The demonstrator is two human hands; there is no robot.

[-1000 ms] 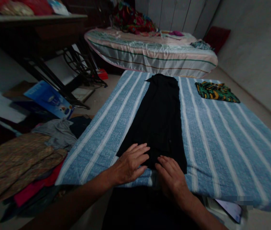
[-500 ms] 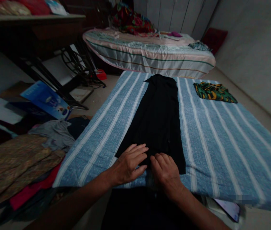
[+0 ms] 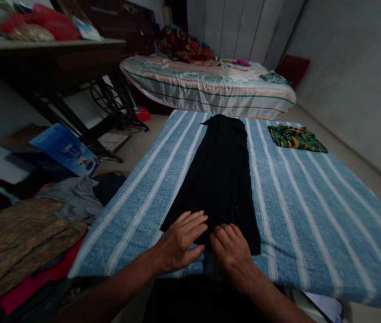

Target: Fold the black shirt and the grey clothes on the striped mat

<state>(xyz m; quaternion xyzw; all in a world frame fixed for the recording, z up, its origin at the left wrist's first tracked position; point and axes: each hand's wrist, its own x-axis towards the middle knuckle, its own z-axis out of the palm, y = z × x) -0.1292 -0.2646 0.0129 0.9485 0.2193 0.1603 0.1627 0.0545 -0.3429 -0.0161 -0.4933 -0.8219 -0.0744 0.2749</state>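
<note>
Two hands rest side by side at the near end of a long black garment (image 3: pixel 222 179), which lies folded into a narrow strip on the blue striped bedspread (image 3: pixel 311 202). The strip's long axis runs near to far, roughly along the white stripes. Its narrower end points away towards the far edge of the bedspread, and its wider hem sits close to the near edge, right under the hands. The left hand (image 3: pixel 178 240) lies flat and released, palm down, with its fingers spread across the left part of the hem. The right hand (image 3: pixel 232 251) sits just beside it, almost touching, with knuckles up and fingers curled onto the cloth. Its fingertips are hidden, so I cannot tell whether it pinches the fabric or only presses on it. Nearly all of the garment stretches away from both hands. Its near right corner lies a little out to the right of the right hand, which is the nearer hand to it. Well apart, towards the far right of the bedspread, lies a folded green patterned cloth (image 3: pixel 294 138). A heap of clothes (image 3: pixel 18 233) sits off the near left side, and a made bed (image 3: pixel 210 85) stands beyond.
</note>
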